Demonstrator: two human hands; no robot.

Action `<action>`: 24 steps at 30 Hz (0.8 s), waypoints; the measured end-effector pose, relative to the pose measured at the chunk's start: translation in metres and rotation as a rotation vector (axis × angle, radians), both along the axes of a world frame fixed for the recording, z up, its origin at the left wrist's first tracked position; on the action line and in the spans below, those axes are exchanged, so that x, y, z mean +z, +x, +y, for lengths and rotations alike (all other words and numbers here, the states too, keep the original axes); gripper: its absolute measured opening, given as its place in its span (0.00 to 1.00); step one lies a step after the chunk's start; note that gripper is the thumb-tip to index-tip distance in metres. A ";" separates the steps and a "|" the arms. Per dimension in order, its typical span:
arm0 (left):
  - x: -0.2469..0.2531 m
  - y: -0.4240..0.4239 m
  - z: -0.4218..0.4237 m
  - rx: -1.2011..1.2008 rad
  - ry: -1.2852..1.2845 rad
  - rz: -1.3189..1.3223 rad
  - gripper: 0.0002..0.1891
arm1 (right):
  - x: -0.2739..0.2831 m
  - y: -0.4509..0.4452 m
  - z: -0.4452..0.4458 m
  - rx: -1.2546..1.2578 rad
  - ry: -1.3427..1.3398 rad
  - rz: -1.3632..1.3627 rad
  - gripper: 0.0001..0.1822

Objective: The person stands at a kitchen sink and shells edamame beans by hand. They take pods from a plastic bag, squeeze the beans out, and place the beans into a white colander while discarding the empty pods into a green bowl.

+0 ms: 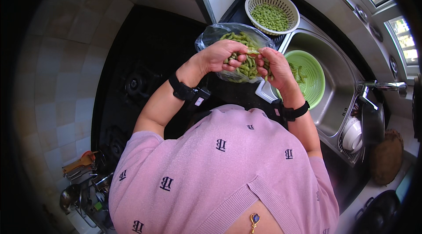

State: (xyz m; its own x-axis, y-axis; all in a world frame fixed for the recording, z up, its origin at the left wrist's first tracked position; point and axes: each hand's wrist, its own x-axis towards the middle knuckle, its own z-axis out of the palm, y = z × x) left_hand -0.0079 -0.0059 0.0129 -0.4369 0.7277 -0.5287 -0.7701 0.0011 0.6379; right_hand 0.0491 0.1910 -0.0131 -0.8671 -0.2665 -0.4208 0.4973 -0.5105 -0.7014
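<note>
My left hand (221,54) and my right hand (275,66) meet above a clear plastic bag (206,38) of green edamame pods (248,69). Between both thumbs and forefingers, a split edamame pod (253,50) is stretched out. Green pods or beans also show at the curled fingers of my left hand, and pods show beneath the fingers of my right hand; whether these are gripped is hard to tell. Beyond the bag, a cream slotted plastic basket (295,19) contains shelled green beans (269,17). A light-green colander (315,82) with several pods or husks (299,73) sits in the sink, partly behind my right forearm.
The steel sink (339,79) with its faucet (379,85) lies to the right. White bowls (352,135) stand in a rack beside it, near a round wooden board (386,156). At left is a dark gas hob (133,84); utensils (80,164) crowd the lower left.
</note>
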 end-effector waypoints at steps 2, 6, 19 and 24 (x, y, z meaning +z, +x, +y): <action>0.001 0.000 -0.006 0.108 -0.066 0.059 0.08 | -0.003 -0.002 0.002 0.000 -0.024 -0.056 0.13; -0.004 0.003 -0.009 0.170 -0.062 0.114 0.10 | -0.015 -0.008 0.006 -0.028 -0.134 -0.213 0.15; 0.000 0.025 0.014 0.154 -0.212 0.349 0.09 | -0.020 -0.007 -0.002 -0.063 -0.390 -0.338 0.08; 0.011 0.017 0.012 0.143 -0.188 0.359 0.08 | -0.018 -0.005 0.000 0.018 -0.496 -0.265 0.13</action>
